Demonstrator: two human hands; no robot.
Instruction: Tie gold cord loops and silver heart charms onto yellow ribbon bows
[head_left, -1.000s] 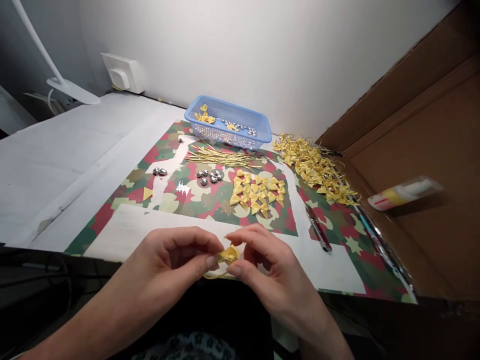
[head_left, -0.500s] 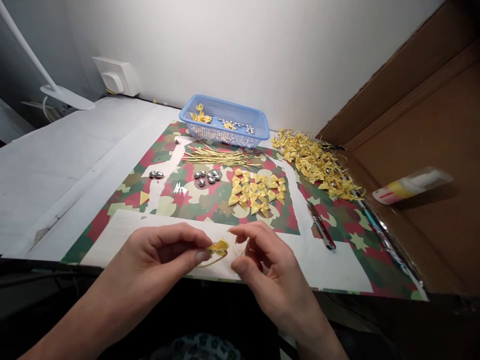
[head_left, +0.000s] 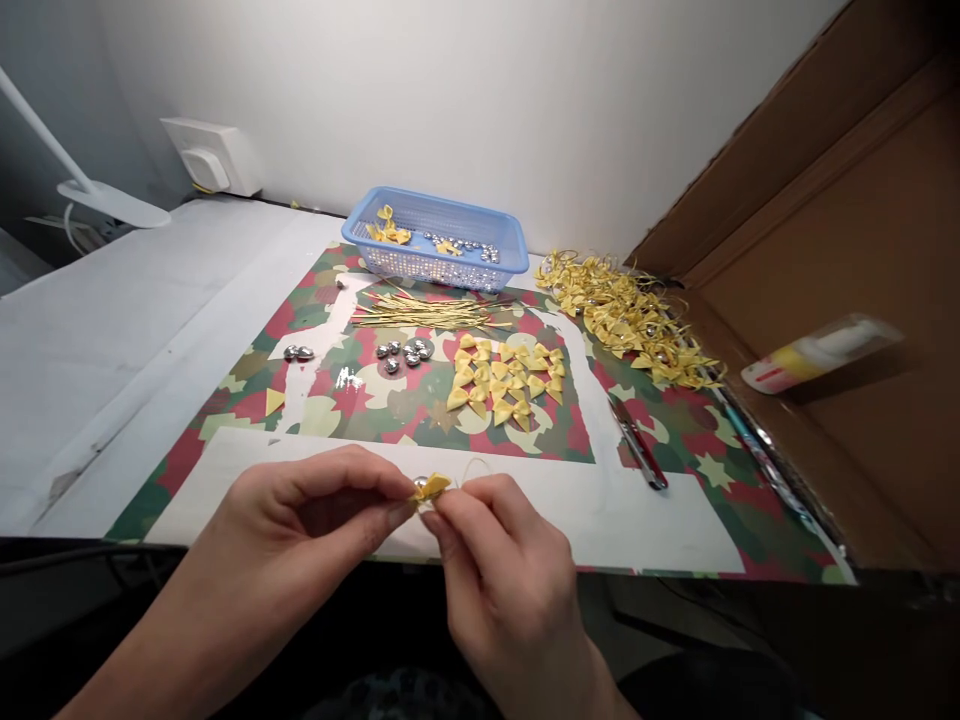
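Between thumb and forefinger, my left hand pinches a small yellow ribbon bow with a silver bell at its back. My right hand is closed, its thumb and fingertips meeting at the bow's right side. A thin pale cord loops up from behind the right fingers, which hide where it joins the bow. Both hands hover over a white paper strip along the table's front edge. Beyond them, several yellow bows lie in rows, with silver bells to their left.
A bundle of gold cords lies before a blue basket holding bows and bells. Finished-looking bows with cords form a heap at the right. A red-handled cutter rests nearby. A glue bottle leans by the cardboard wall.
My right hand has moved left and closed its fingers at the bow; before, it was apart from it with the cord near its fingertips. The view has shifted slightly.
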